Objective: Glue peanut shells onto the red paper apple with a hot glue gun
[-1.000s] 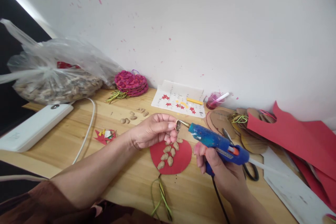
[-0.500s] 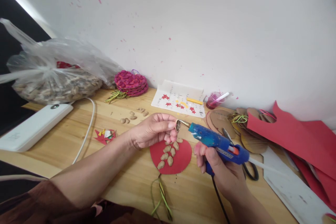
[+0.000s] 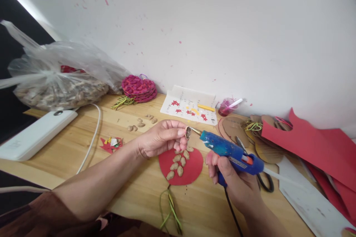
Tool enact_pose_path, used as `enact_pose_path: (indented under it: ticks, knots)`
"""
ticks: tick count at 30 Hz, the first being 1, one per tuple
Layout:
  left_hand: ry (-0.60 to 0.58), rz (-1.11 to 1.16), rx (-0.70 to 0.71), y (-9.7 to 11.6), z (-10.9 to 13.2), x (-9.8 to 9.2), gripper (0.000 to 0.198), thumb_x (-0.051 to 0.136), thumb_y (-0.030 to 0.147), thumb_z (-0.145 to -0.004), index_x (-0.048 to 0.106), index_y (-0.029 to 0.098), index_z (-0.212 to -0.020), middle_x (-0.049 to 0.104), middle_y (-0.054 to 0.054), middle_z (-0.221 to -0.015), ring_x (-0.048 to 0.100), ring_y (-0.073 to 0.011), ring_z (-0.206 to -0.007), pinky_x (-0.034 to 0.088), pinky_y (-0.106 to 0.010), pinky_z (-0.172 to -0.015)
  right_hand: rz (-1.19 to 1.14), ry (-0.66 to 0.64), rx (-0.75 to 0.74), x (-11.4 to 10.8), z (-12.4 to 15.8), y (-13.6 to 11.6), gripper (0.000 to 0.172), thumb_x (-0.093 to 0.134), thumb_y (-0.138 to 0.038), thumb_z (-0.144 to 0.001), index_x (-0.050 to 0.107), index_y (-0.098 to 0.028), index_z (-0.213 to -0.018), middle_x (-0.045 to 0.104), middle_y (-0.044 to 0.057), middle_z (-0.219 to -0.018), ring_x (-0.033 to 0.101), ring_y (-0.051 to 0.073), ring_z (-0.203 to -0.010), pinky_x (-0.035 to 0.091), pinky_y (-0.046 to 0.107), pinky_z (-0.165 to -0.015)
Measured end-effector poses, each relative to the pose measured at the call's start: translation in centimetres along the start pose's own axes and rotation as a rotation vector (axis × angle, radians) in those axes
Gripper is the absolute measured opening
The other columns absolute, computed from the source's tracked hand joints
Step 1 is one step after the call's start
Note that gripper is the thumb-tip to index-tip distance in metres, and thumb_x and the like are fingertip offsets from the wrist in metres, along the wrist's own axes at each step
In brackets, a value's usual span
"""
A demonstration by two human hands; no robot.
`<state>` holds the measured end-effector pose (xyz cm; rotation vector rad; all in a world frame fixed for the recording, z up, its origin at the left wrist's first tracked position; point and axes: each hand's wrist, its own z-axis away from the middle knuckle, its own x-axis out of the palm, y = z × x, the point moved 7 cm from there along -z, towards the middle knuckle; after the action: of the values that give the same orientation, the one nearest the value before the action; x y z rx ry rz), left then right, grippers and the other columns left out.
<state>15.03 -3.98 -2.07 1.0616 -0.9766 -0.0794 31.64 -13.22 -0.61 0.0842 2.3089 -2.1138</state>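
My left hand [image 3: 167, 139] pinches a small half shell [image 3: 188, 132], its hollow side turned toward the metal nozzle of a blue glue gun [image 3: 228, 150]. The nozzle tip is at the shell's edge. My right hand [image 3: 236, 181] is wrapped round the gun's handle, with a white glue stick out of the back and a black cord hanging down. Below my left hand, a red round card [image 3: 193, 170] lies on the wooden table, bearing several tan shells [image 3: 180, 171]. Green and yellow strings [image 3: 171, 209] trail from its lower edge.
Loose shells [image 3: 141, 124] and a red star-shaped piece [image 3: 111, 143] lie left of centre. Behind are a bulging plastic bag [image 3: 61, 89], pink discs [image 3: 139, 88], a printed sheet [image 3: 172, 107] and a cup [image 3: 224, 108]. Scissors [image 3: 267, 185] and red sheets [image 3: 306, 140] are right; a white power bank [image 3: 36, 133] is left.
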Motion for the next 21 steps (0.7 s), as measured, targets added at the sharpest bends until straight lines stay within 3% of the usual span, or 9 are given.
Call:
enact_pose_path:
  ticks: [21]
  knots:
    - [0.042,-0.069,0.052,0.78,-0.02,-0.43,0.038,0.096,0.037,-0.063,0.072,0.012,-0.080,0.069,-0.001,-0.057,0.061,-0.0086,-0.049,0.050,-0.017,-0.052,0.009,-0.001,0.011,-0.02,-0.04,-0.11,0.032,0.063,-0.049,-0.096,0.068,-0.022,-0.081,0.061,0.001,-0.066,0.055,0.014,-0.058,0.044,0.029,-0.053]
